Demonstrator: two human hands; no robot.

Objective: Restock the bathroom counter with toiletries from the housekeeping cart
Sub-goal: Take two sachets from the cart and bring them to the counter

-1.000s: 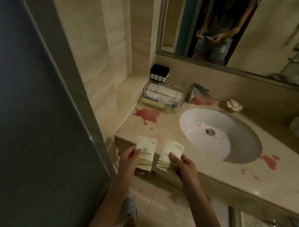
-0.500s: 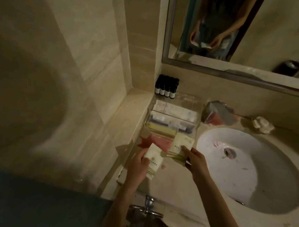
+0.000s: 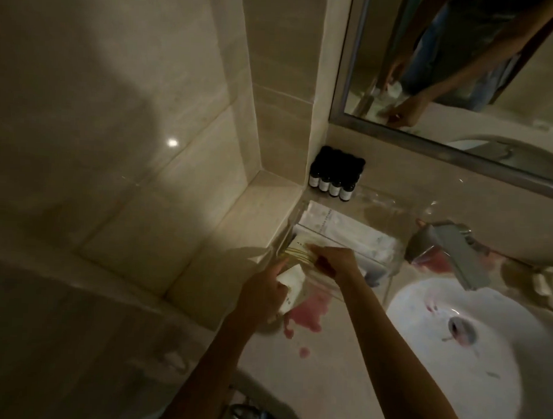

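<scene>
the left hand [image 3: 263, 292] holds a white packet [image 3: 292, 284] just over the counter [image 3: 334, 379], with the fingers curled around its lower part. this packet is tilted and is just in front of the clear tray [image 3: 393, 265]. the right hand [image 3: 338, 262] pinches a second packet [image 3: 298, 253], the one with gold stripes, and holds it at the front left part of the tray. i cannot tell if this packet is inside the compartment or only at its rim. the two packets are very near each other. further back in the tray lie white packs [image 3: 340, 231]. behind the tray, in the corner by the wall, stands a group of small dark bottles [image 3: 332, 177]. a pink stain [image 3: 307, 315] is on the counter beside the left hand and reaches the front of the tray. to the right is the white sink [image 3: 445, 375] with pink marks near the drain, and the faucet [image 3: 444, 248] is above it. the mirror [image 3: 449, 58] shows both arms of the person.
</scene>
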